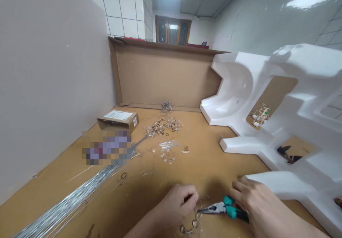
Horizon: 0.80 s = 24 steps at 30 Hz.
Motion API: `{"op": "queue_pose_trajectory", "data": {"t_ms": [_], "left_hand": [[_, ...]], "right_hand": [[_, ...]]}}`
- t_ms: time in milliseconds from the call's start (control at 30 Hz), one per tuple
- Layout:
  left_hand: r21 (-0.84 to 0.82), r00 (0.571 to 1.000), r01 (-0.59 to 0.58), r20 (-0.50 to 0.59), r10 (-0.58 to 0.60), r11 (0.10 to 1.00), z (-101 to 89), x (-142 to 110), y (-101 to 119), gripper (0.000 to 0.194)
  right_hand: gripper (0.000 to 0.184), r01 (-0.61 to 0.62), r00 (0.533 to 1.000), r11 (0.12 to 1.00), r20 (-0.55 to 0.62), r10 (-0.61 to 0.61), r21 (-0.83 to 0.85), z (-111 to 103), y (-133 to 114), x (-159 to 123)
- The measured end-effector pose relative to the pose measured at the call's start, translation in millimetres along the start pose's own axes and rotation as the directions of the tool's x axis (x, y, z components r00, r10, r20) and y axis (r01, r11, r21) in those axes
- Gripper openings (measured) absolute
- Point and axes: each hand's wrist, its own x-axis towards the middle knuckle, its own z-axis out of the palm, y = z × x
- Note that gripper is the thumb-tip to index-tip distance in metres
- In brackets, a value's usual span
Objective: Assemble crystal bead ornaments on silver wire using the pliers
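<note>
My right hand is wrapped round the teal-and-black handles of needle-nose pliers, whose jaws point left. Close to the plier tips, my left hand is closed in a pinch on a thin wire strung with clear beads. The beaded wire hangs below the fingers near the bottom edge. Whether the plier jaws grip the wire, I cannot tell. Farther up the table lie a small ring of clear beads, a short stack of cut wires and a pile of beaded pieces.
A long bundle of straight silver wires runs along the left. Behind it are an opened small cardboard box and a blurred-out patch. White foam packing stands at right. A cardboard wall closes the back, with a tangled metal clump before it.
</note>
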Motion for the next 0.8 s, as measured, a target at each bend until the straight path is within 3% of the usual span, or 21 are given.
{"op": "queue_pose_trajectory", "data": {"t_ms": [100, 267, 367, 500, 600, 800], "left_hand": [[0.219, 0.991, -0.133, 0.000, 0.137, 0.967, -0.2, -2, 5, 0.030], [0.348, 0.984, -0.168, 0.005, 0.177, 0.922, -4.4, 1, -2, 0.028], [0.292, 0.993, -0.088, -0.048, 0.107, 0.952, -6.5, 3, -9, 0.030], [0.146, 0.998, -0.033, -0.050, 0.041, 0.989, -8.8, 3, -10, 0.033], [0.070, 0.999, -0.020, -0.029, 0.022, 0.997, -11.1, 1, -6, 0.034], [-0.109, 0.997, 0.066, -0.022, -0.069, 0.992, -21.5, 2, -5, 0.029]], "right_hand": [[0.020, -0.126, 0.989, 0.990, 0.086, 0.121, 0.061, 2, -6, -3], [0.030, -0.186, 0.982, 0.965, 0.003, 0.188, 0.185, 10, -13, -9], [0.029, -0.219, 0.976, 0.948, 0.031, 0.218, 0.230, 18, -11, -14], [0.012, -0.305, 0.952, 0.947, 0.039, 0.302, 0.106, 40, 0, -17], [0.014, -0.309, 0.948, 0.951, -0.080, 0.308, 0.001, 58, 6, -13], [0.023, -0.223, 0.941, 0.969, -0.282, 0.186, -0.104, 74, 4, -4]]}}
